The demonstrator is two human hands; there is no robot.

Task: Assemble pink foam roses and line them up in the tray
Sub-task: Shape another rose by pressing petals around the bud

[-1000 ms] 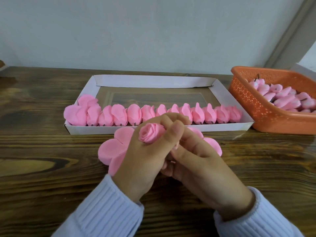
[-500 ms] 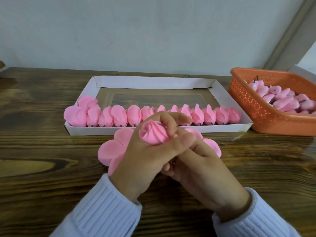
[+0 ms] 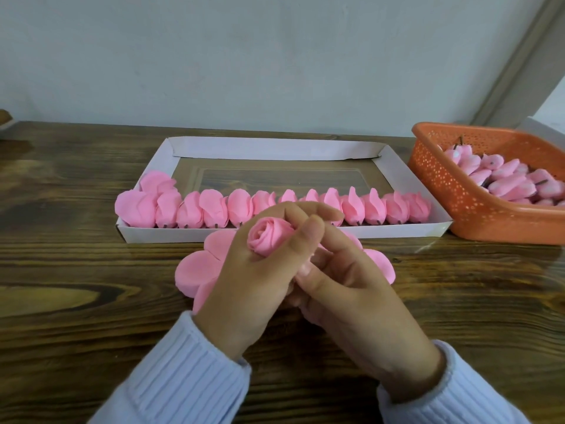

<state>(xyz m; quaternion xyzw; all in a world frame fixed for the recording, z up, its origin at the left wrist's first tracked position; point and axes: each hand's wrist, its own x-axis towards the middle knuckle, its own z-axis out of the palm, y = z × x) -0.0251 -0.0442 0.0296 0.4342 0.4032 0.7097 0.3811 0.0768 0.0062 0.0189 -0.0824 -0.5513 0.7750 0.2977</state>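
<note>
One row of finished roses [image 3: 211, 206] fills the near side of the white tray [image 3: 305, 233] from end to end. The far part has room for more, so I think lots of work is left. A new rose bud [image 3: 269, 237] sits just in front of the tray, above flat foam petals [image 3: 195, 270] on the table [image 3: 76, 270]. The left hand [image 3: 253, 280] curls its fingers and thumb round the bud. The right hand [image 3: 351, 289] curls in close under it; I cannot tell what it holds. The orange basket [image 3: 477, 215] holds many small buds [image 3: 504, 182].
</note>
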